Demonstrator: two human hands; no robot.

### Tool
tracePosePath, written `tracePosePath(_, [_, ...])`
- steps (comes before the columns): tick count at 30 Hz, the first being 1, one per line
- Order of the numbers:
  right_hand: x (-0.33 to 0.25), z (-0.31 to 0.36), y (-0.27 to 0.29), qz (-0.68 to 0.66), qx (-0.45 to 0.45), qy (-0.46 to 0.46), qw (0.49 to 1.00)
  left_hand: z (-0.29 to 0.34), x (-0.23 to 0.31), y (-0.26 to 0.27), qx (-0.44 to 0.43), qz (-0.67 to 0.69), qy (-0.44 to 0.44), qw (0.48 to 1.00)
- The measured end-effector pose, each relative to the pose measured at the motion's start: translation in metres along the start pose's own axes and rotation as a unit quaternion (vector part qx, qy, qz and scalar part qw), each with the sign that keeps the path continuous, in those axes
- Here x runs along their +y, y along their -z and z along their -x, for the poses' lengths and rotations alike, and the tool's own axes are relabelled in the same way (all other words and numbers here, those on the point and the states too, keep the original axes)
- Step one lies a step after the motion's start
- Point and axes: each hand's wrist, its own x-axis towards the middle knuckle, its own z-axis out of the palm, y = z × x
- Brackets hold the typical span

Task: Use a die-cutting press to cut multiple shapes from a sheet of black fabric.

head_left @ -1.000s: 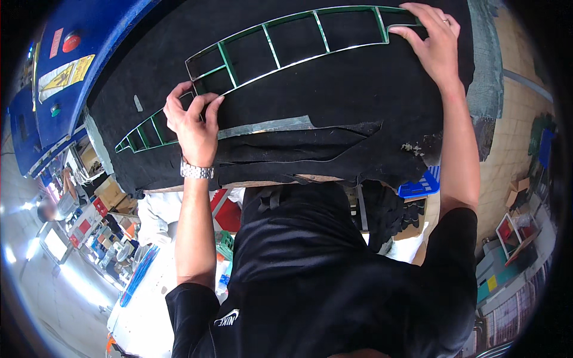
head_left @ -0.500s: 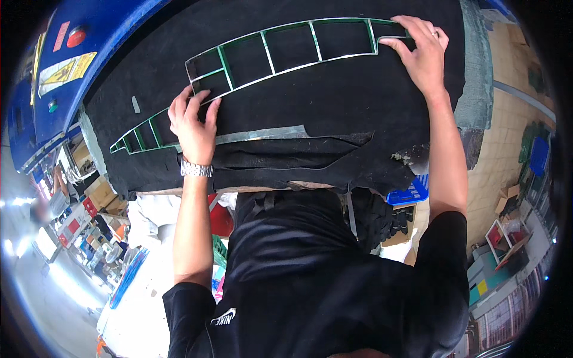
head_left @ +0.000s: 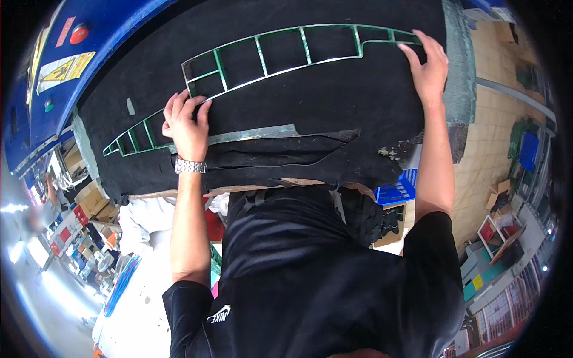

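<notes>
A long, curved green metal cutting die (head_left: 307,45) with crossbars lies on black sheet material (head_left: 286,101), which looks like leather or cloth. My left hand (head_left: 188,122), a metal-band watch at its wrist, has its fingers and thumb closed at the die's lower left corner. A narrower tapering green die section (head_left: 134,138) runs out to the left beyond this hand. Whether it joins the larger frame is hidden by my fingers. At the die's narrow right tip, my right hand (head_left: 428,68) holds the end with thumb below and fingers above.
Blue machine housing (head_left: 77,89) with a red button (head_left: 79,34) stands at the upper left. Slit, folded material (head_left: 286,152) and a grey strip (head_left: 253,133) lie nearer me. A blue plastic basket (head_left: 397,190) sits below the right front edge.
My right hand has slid rightward along the die to its tip, uncovering a small crossbar there. The left hand keeps its place on the die. The whole view has shifted slightly.
</notes>
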Motion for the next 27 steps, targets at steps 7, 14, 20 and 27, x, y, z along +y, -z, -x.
tracePosePath(7, [-0.006,0.016,0.015,0.018,0.007,-0.047,0.999,-0.009,0.013,-0.001,-0.001,-0.018,0.001,1.000])
tracePosePath(14, [-0.002,0.015,0.016,0.020,-0.005,-0.066,0.998,-0.002,0.018,-0.003,0.005,0.001,0.047,0.999])
tracePosePath(20, [0.003,0.014,0.019,-0.031,0.012,-0.062,0.998,0.009,0.009,0.004,0.026,-0.015,0.022,0.999])
tracePosePath(27, [0.005,0.002,0.011,-0.047,0.030,-0.102,0.993,0.012,0.007,0.006,0.021,-0.055,0.019,0.998])
